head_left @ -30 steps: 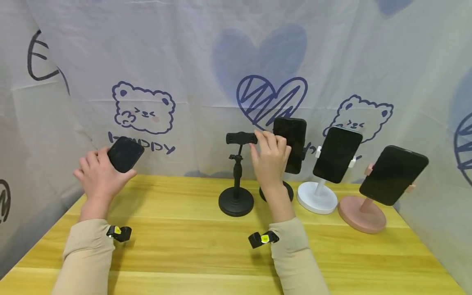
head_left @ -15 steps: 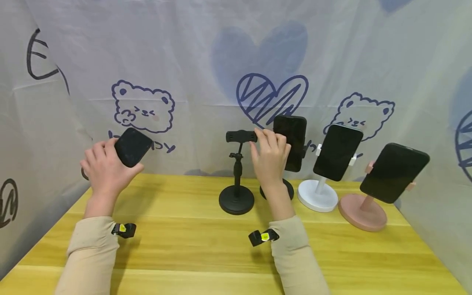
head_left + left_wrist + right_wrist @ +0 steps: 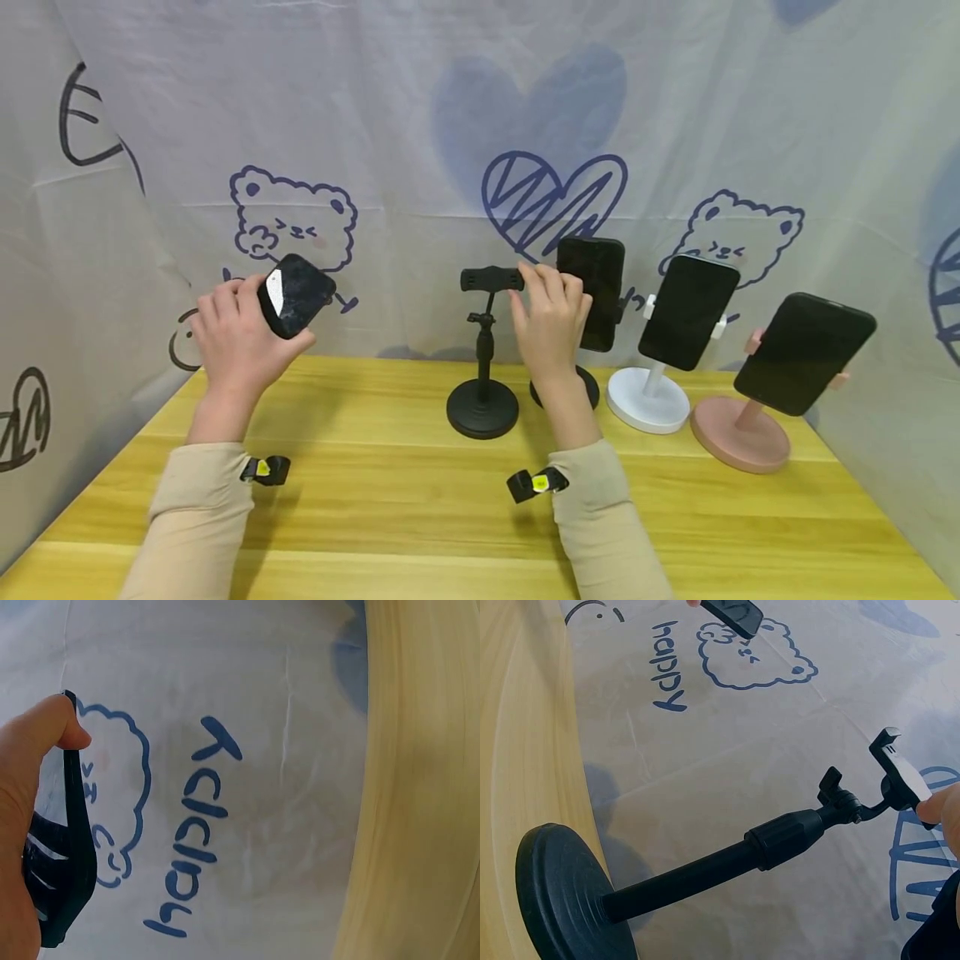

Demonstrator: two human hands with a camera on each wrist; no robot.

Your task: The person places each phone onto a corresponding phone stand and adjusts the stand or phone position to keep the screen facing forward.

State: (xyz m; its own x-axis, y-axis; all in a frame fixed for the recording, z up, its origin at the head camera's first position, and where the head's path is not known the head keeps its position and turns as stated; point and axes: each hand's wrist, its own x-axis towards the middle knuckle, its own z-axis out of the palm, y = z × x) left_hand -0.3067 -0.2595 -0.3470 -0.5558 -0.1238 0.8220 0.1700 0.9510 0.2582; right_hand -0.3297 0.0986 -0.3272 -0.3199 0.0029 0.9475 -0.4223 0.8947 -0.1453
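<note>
Above the left part of the table, my left hand (image 3: 240,342) grips a black smartphone (image 3: 303,296) by its edges, and the phone is tilted with a bright reflection at its left. In the left wrist view the phone (image 3: 81,832) is seen edge-on, with the thumb against its side. My right hand (image 3: 551,321) pinches the right end of the holder on a black phone stand (image 3: 483,342). This holder has no phone in it. The right wrist view shows the stand's pole (image 3: 787,836), its round base (image 3: 555,900) and fingertips (image 3: 934,808) at the holder's end.
Right of the black stand, a second black stand bears a phone (image 3: 592,292), partly behind my right hand. A white stand (image 3: 647,402) and a pink stand (image 3: 740,435) each hold a phone farther right. A printed curtain (image 3: 420,125) hangs behind the wooden table (image 3: 390,500).
My left hand has moved to the right and slightly up with the smartphone, which has turned a little. The right hand stays at the black stand's holder.
</note>
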